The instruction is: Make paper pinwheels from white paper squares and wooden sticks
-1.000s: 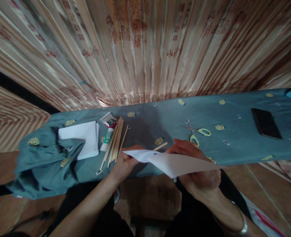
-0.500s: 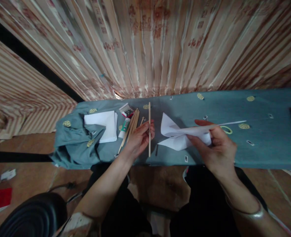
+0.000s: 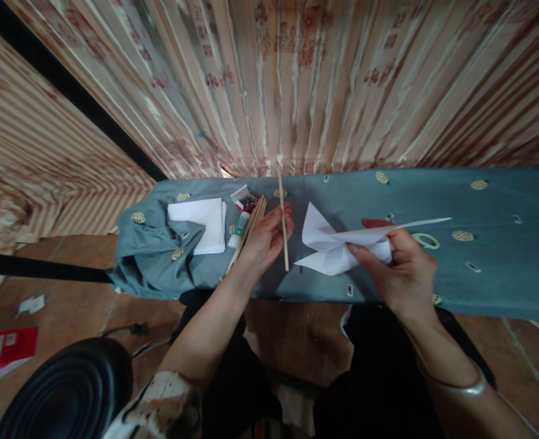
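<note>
My left hand (image 3: pixel 269 238) pinches a thin wooden stick (image 3: pixel 284 244) between thumb and fingers. The stick stands nearly lengthwise to my view, its top leaning slightly left. In my right hand (image 3: pixel 400 259) is a folded piece of white paper (image 3: pixel 322 228), gripped between thumb and fingers, with pointed flaps spreading to the left and one long tip poking out to the right. Stick and paper are apart. Beside my left hand lie several more wooden sticks (image 3: pixel 252 224), partly hidden by it, and a green and white glue stick (image 3: pixel 240 225).
A stack of white paper (image 3: pixel 212 227) lies left on the green cloth (image 3: pixel 434 280), partly under a cloth fold. Behind the sticks is an open small box of pins (image 3: pixel 244 198). A pale green ring (image 3: pixel 425 241) shows behind my right hand. A black round stool (image 3: pixel 68 390) stands lower left.
My left hand has shifted slightly up, and the stick has gone from upright to a slight tilt. The right hand keeps its hold on the paper. The whole view has shifted a little.
</note>
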Motion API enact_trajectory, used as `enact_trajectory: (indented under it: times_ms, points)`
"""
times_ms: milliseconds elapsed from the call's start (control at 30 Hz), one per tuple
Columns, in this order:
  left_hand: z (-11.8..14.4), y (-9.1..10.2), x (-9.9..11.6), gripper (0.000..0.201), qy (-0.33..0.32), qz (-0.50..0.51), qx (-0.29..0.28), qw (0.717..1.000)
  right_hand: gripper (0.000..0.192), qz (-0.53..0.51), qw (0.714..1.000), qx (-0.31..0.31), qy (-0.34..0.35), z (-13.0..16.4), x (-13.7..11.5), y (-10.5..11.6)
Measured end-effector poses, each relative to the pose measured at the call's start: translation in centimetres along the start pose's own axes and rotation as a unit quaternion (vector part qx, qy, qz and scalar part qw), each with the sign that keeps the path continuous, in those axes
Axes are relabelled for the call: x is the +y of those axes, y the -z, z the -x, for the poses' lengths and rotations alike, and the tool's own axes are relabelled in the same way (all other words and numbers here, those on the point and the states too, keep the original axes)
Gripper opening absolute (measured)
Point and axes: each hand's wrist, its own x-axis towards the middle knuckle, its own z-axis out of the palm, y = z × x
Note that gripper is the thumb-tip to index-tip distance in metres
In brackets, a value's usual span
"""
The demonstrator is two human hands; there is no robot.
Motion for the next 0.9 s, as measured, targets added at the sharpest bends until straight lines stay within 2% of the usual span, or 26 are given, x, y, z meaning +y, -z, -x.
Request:
enact_trajectory:
  times_ms: [233,333,433,533,633,800,900]
  points:
    - [-0.3,0.6,-0.4,0.015,-0.038,-0.074,-0.033,0.996,0.035,0.022,0.999,-0.003,0.027,0.2,-0.1,0.4]
    - [-0.2,0.9,-0.6,0.009,-0.056,-0.141,-0.061,0.986,0.03,0.063,0.994,-0.028,0.079,0.8,-0.4,0.5]
    - [0.5,0.7,-0.9,0.028,-0.041,-0.204,-0.107,0.972,0.024,0.116,0.976,-0.08,0.168,1.5,-0.7,0.2]
    - [1.6,0.4,-1.5,0.043,-0.012,-0.271,-0.148,0.951,0.03,0.135,0.95,-0.125,0.252,1.9,-0.8,-0.1]
    - [2.6,0.3,-2.4,0.046,0.013,-0.314,-0.148,0.938,0.038,0.144,0.935,-0.105,0.307,1.7,-0.7,-0.2]
    - [3.6,0.4,-3.4,0.049,0.006,-0.341,-0.127,0.932,0.029,0.173,0.934,-0.053,0.307,1.1,-0.3,0.1]
    - [4.0,0.2,-3.4,0.049,0.001,-0.352,-0.138,0.926,0.028,0.178,0.932,-0.041,0.314,1.1,-0.1,0.2]
